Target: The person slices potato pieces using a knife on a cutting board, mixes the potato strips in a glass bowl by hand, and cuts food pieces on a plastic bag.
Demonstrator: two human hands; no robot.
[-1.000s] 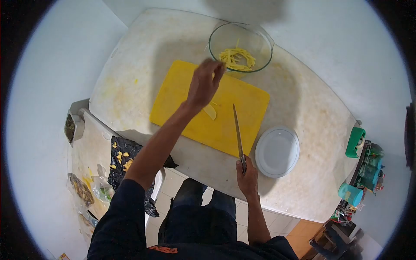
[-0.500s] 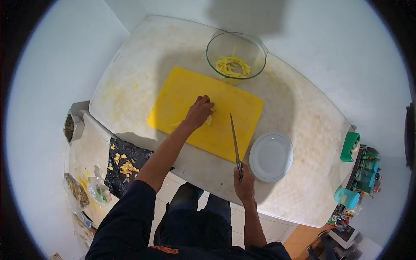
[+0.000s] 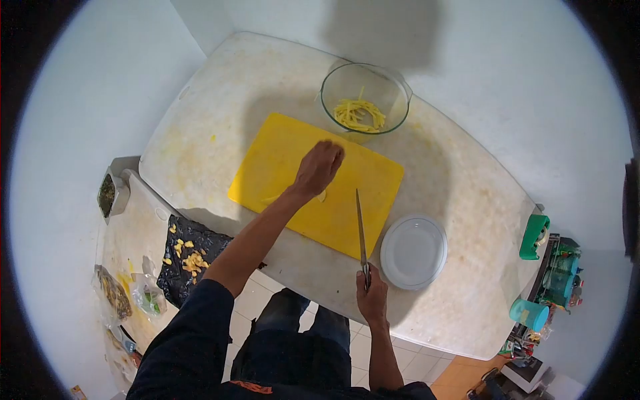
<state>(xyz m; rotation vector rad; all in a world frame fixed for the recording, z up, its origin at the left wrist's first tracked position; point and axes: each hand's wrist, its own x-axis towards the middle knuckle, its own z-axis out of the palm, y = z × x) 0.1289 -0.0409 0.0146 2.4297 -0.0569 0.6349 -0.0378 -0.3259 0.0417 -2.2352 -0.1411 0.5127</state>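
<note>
My right hand [image 3: 373, 293] grips a long kitchen knife [image 3: 362, 230] by its handle, the blade pointing away from me over the right part of the yellow cutting board [image 3: 360, 173]. Above the board's far half is my left hand [image 3: 321, 168], its fingers curled closed; whatever is inside them is hidden. A small pale yellow slice [image 3: 322, 196] lies on the board just below that hand, and a thin sliver shows farther left. Beyond the board stands a clear glass bowl [image 3: 399, 110] containing pale yellow strips [image 3: 353, 115].
A white plate [image 3: 413, 252] sits right of the board. To the left, a black plastic bag [image 3: 175, 275] with yellowish pieces lies beside several clear bags [image 3: 148, 293]. A green tape dispenser [image 3: 532, 237] and a turquoise cup [image 3: 530, 315] are at the right edge.
My left hand has risen from the slice toward the bowl, its fingers now curled together. The knife stays in my right hand, and the whole view has shifted slightly.
</note>
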